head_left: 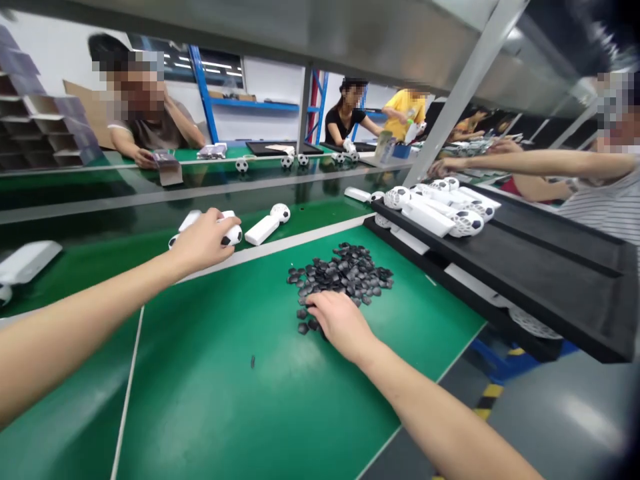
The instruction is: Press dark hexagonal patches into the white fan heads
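My left hand [207,239] is closed around the black-and-white football-shaped head [233,235] of a white gadget, over the far edge of the green table. Most of that gadget is hidden by the hand. A white handle [189,219] shows just behind my wrist, and to the right of the hand lies a similar football-headed gadget [263,228]. My right hand [345,323] reaches into the near side of a pile of small black pentagon pieces [345,272]. Its fingers are curled together, and whatever they pinch is hidden.
Black trays [555,257] stacked at the right carry several football-headed gadgets [435,210]. A dark green conveyor belt [125,220] runs across beyond the table, with another gadget [30,262] at far left. Co-workers sit opposite; a person's arm [545,165] extends from the right. A slanted post [465,87] stands behind the trays.
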Motion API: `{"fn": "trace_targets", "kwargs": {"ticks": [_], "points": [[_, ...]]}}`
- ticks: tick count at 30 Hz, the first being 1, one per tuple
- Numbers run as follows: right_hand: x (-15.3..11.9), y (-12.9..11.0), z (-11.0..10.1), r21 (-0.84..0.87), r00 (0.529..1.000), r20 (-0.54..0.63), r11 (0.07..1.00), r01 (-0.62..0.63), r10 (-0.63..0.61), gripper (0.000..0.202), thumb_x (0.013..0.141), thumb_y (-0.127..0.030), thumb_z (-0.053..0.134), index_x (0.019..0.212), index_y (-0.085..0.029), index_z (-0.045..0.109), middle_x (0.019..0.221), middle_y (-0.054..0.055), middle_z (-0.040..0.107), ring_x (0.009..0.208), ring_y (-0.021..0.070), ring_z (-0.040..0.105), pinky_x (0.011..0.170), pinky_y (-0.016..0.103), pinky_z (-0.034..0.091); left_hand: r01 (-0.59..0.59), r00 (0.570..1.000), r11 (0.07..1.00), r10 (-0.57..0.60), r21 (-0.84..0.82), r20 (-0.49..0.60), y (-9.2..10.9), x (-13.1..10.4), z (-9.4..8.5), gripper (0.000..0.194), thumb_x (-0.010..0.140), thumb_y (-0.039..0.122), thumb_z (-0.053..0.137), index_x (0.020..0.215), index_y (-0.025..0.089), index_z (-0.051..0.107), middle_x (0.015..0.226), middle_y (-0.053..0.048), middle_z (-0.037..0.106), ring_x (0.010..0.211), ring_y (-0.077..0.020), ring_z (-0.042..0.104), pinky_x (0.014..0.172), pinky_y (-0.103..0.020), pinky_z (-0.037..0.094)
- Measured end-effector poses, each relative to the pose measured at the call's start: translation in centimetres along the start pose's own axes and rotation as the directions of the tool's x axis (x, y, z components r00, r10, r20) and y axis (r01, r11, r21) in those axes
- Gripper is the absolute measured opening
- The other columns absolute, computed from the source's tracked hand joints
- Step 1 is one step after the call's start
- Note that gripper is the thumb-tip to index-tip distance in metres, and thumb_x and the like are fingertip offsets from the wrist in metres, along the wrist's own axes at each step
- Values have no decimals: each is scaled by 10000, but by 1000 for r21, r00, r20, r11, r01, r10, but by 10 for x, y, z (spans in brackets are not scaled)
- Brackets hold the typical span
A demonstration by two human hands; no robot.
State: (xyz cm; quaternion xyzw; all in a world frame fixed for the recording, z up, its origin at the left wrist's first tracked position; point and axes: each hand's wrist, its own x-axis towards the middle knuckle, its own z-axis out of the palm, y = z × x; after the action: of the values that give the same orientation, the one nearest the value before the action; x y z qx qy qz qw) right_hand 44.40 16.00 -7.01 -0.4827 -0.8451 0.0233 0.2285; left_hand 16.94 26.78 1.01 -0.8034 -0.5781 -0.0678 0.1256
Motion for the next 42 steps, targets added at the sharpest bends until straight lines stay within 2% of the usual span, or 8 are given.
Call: {"fn": "trace_targets", "kwargs": {"ticks": [5,10,14,18,21,26,33,42], "points": [[0,-7,-4,4,1000,-25,1000,14,-14,101,869,-194,502,866,-185,603,906,60,629,853,198,535,752,326,426,-220,972,961,203,167,115,56,-111,-49,391,788,364,430,1120,184,535,1018,-120,488,650,-196,547,534,-309,434],[1,-9,-3,163,992,-118,985,57,-38,145,878,-165,459,931,-166,595,895,76,615,871,190,537,798,332,451,-285,888,955,293,-77,355,86,-172,-46,586,663,253,605,1233,194,486,1136,-119,522,850,-237,584,655,-303,481],[1,-9,-3,345,991,-134,938,29,19,203,872,-159,450,987,-175,616,942,71,618,895,161,579,839,318,460,-357,801,888,450,-288,395,70,-164,-44,813,586,93,595,1343,274,360,1182,-81,562,1046,-272,507,884,-366,405],[-5,-17,-9,604,980,10,780,-164,198,128,832,-237,516,900,-181,608,819,31,651,759,144,625,723,299,504,-366,786,858,492,-360,374,62,-146,-40,527,610,403,688,1096,240,566,963,-79,642,1038,-319,499,953,-434,329],[-16,-30,-17,738,974,98,642,-210,206,141,815,-296,551,872,-173,590,765,20,644,701,132,622,666,276,508,-190,849,891,361,-413,387,71,-150,-29,585,666,621,575,1067,199,515,982,-82,614,876,-274,578,760,-359,438],[-34,-62,-23,741,992,75,660,-124,102,78,785,-260,613,805,-189,640,812,13,653,770,129,593,721,272,486,54,947,943,55,-328,316,90,-171,-14,652,704,712,451,1070,173,476,979,-101,601,798,-292,605,611,-343,434],[-36,-94,-11,621,994,20,780,72,-108,36,781,-189,627,791,-200,660,852,19,585,864,138,555,818,295,455,-16,976,921,99,-390,193,92,-179,-13,798,713,578,562,1364,221,268,1249,-95,465,950,-268,584,720,-330,466],[-29,-93,-4,661,998,48,749,-57,33,226,680,-245,708,805,-197,526,1208,68,493,1151,206,470,945,387,417,24,980,799,99,-600,172,84,-177,-10,610,712,556,581,1237,280,438,1166,-48,525,970,-234,563,739,-315,458]]}}
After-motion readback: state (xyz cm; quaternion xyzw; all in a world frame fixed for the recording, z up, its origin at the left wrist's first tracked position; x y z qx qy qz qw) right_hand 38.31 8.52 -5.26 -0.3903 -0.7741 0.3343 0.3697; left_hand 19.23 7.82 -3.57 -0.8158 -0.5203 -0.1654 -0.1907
